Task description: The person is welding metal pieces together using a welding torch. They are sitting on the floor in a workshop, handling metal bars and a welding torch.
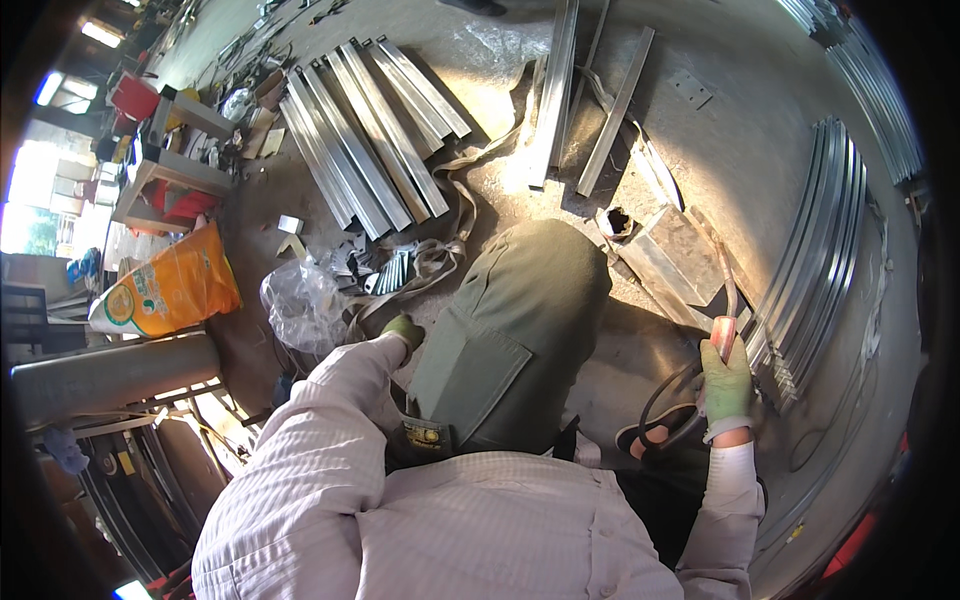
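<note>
My right hand [727, 385], in a pale green glove, is wrapped round the red-orange handle of a welding torch [724, 335]. The torch's long bent neck points up and away, beside a wooden block [678, 255] on the floor. A black cable [668, 390] curves away near that hand. My left hand [403, 330], gloved too, is beside my bent leg, close to a clear plastic bag [305, 305] and a small pile of metal strips [390, 272]. Its fingers are mostly hidden by the sleeve and the angle.
Several metal profiles [365, 140] lie in rows ahead. More bars [555, 100] lie at the top middle, and long steel lengths [815, 250] are stacked at the right. An orange sack [180, 285], a thick grey pipe [120, 372] and a workbench frame [180, 170] stand at the left.
</note>
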A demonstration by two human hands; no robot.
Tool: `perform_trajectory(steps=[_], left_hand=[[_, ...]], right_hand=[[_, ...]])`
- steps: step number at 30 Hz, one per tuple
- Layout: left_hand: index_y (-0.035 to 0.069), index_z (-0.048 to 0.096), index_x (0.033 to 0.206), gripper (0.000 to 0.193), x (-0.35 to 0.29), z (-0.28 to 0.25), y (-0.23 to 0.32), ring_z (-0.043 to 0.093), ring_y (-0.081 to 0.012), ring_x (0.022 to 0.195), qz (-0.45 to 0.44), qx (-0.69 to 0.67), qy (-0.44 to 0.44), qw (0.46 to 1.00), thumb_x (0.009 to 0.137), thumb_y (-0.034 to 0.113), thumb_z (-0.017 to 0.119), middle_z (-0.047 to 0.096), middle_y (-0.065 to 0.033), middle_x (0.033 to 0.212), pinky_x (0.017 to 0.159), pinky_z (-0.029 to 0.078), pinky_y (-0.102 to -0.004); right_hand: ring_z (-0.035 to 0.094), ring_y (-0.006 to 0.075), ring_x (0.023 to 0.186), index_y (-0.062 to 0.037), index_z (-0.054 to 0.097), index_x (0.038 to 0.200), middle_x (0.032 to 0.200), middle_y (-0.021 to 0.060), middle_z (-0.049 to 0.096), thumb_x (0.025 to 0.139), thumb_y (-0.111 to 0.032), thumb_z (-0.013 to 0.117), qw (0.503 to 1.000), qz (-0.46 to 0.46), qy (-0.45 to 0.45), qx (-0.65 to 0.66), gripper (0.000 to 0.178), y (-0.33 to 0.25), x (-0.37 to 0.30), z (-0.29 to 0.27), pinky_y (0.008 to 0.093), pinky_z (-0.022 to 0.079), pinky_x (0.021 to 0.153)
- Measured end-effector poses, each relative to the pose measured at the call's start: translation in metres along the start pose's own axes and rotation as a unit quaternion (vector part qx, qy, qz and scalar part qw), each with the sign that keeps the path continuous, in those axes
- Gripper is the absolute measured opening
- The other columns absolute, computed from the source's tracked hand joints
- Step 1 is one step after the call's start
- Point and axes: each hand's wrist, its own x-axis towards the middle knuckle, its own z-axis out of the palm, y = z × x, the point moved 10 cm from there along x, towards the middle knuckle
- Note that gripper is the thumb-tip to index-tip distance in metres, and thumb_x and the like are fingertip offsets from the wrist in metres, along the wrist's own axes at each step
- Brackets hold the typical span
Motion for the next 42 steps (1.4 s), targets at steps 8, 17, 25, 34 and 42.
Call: perform_trajectory(steps=[8, 17, 25, 34, 42], left_hand=[[0.016, 0.077, 0.128, 0.032, 0.073, -0.031, -0.050, 0.068, -0.0267, 0.130, -0.029, 0.036, 0.050, 0.998, 0.101, 0.027, 0.065, 0.073, -0.0071, 0.139, 0.100, 0.056, -0.0433], [0.007, 0.075, 0.126, 0.044, 0.083, -0.069, 0.032, 0.068, -0.0369, 0.127, 0.002, 0.031, 0.078, 0.996, 0.096, 0.037, 0.067, 0.072, -0.0187, 0.133, 0.102, 0.055, -0.0467], [0.000, 0.074, 0.125, 0.057, 0.102, -0.076, 0.036, 0.067, -0.0460, 0.124, -0.003, 0.010, 0.085, 0.996, 0.091, 0.046, 0.068, 0.072, -0.0289, 0.128, 0.104, 0.054, -0.0498], [0.003, 0.061, 0.146, 0.090, 0.093, -0.104, 0.023, 0.068, -0.0405, 0.127, -0.157, 0.037, 0.088, 0.983, 0.078, 0.057, 0.081, 0.071, -0.0270, 0.134, 0.108, 0.053, -0.0454], [0.009, 0.050, 0.158, 0.079, 0.105, -0.105, 0.050, 0.053, -0.0422, 0.145, -0.176, 0.022, 0.116, 0.977, 0.092, 0.049, 0.068, 0.052, -0.0266, 0.158, 0.118, 0.046, -0.0476]], right_hand=[[0.063, 0.0164, 0.087, -0.0078, 0.065, 0.134, 0.097, 0.0053, 0.067, 0.100, -0.027, 0.071, 0.991, -0.094, 0.028, -0.088, 0.040, -0.008, -0.009, 0.010, 0.0354, 0.054, 0.080], [0.072, 0.0385, 0.105, -0.0093, 0.060, 0.134, 0.113, 0.0210, 0.073, 0.098, -0.027, 0.068, 0.975, 0.113, -0.123, -0.146, 0.041, 0.042, -0.031, 0.075, 0.0441, 0.054, 0.092], [0.067, 0.0439, 0.124, -0.0027, 0.054, 0.148, 0.134, 0.0284, 0.069, 0.090, -0.034, 0.073, 0.934, 0.206, -0.216, -0.195, 0.068, 0.154, -0.034, 0.137, 0.0463, 0.052, 0.103], [0.061, 0.0411, 0.136, 0.0010, 0.049, 0.155, 0.146, 0.0291, 0.063, 0.093, -0.036, 0.072, 0.913, 0.222, -0.221, -0.261, 0.076, 0.275, -0.024, 0.182, 0.0416, 0.049, 0.112], [0.067, 0.0338, 0.128, -0.0027, 0.054, 0.153, 0.138, 0.0252, 0.068, 0.095, -0.037, 0.072, 0.881, 0.167, -0.325, -0.300, 0.069, 0.234, -0.015, 0.173, 0.0383, 0.051, 0.108]])
